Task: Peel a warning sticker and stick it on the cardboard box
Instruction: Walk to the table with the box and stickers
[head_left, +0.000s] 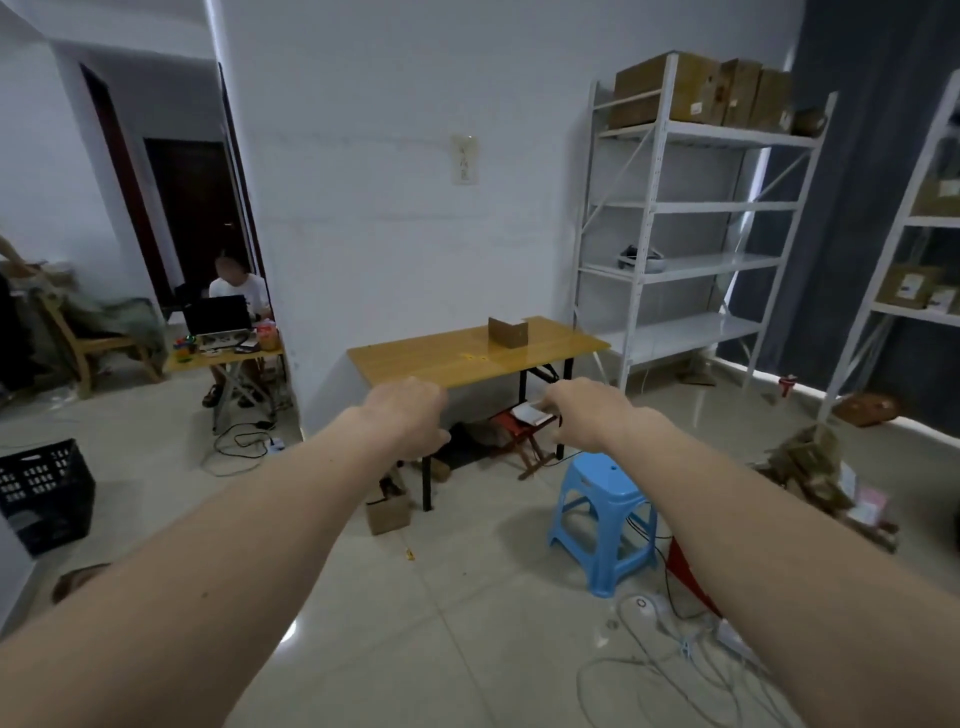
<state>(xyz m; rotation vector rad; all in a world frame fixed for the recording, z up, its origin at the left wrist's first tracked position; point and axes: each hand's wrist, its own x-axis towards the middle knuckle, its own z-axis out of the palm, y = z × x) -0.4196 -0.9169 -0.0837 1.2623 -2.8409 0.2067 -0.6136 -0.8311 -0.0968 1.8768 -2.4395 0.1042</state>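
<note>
Both arms stretched forward; left hand (408, 415) and right hand (587, 410) curled loose, holding nothing. Cardboard box (508, 331) way off on wooden table (415, 361), tiny yellow sticker (475, 356) lying near it.

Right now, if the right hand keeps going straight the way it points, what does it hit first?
Probably the near edge of the wooden table: the right hand reaches out level toward it, empty. Depth is unclear; the blue stool sits lower, likely under that line.

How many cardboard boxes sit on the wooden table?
1: a small cardboard box stands near the far right end of the wooden table. Other boxes sit on shelves and the floor.
</note>
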